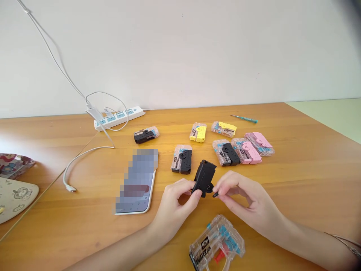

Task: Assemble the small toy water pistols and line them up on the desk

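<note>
— Fingers (197, 194) of the left hand (173, 207) pinch a black water-gun body (204, 174) at the near middle; the right hand (245, 199) nips a small black piece (216, 195) beside it.
— Progress?
— Seven assembled mini water guns (182, 159) lie farther off. This one looks unfinished, and its clear shell (217, 242) waits nearest.

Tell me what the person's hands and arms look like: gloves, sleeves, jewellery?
The left hand and right hand are bare: no gloves, no rings visible. No sleeves show on either forearm. A thin bracelet of fine strands circles the right arm near the picture's edge.
</note>
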Demonstrator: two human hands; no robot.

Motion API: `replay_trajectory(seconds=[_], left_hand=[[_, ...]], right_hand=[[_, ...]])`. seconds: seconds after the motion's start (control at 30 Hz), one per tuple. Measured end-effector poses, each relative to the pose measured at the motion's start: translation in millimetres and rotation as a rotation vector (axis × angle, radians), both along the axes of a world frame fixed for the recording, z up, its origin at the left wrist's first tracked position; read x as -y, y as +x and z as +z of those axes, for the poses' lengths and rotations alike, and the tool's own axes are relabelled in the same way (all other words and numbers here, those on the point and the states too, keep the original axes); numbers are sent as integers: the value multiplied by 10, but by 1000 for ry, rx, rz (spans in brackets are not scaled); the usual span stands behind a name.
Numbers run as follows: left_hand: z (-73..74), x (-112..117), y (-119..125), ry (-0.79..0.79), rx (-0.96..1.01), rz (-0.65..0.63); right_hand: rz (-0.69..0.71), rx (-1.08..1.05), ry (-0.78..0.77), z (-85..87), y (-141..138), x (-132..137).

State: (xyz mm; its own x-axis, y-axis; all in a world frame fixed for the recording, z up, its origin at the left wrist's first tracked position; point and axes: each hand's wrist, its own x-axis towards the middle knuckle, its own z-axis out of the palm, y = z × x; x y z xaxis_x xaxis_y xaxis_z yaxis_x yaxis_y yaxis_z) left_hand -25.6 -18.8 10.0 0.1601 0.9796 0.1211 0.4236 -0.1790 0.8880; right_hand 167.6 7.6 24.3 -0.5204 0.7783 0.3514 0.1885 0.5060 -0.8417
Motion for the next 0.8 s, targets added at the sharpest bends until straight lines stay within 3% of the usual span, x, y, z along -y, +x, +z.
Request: replay_trajectory(seconds=[0.2, 0.4, 0.53, 0.8], left_hand=[[6, 12, 21, -40, 42, -47], [-14, 33, 36, -3, -50, -48], [-5, 25, 49, 2, -56, -55], [-34, 38, 55, -2, -94, -82]], right_hand=[[50, 70, 165, -24, -20, -3], [35, 109, 263, -19, -24, -36], [28, 74, 220, -38, -48, -45], [-11, 7, -31, -39, -56, -24]])
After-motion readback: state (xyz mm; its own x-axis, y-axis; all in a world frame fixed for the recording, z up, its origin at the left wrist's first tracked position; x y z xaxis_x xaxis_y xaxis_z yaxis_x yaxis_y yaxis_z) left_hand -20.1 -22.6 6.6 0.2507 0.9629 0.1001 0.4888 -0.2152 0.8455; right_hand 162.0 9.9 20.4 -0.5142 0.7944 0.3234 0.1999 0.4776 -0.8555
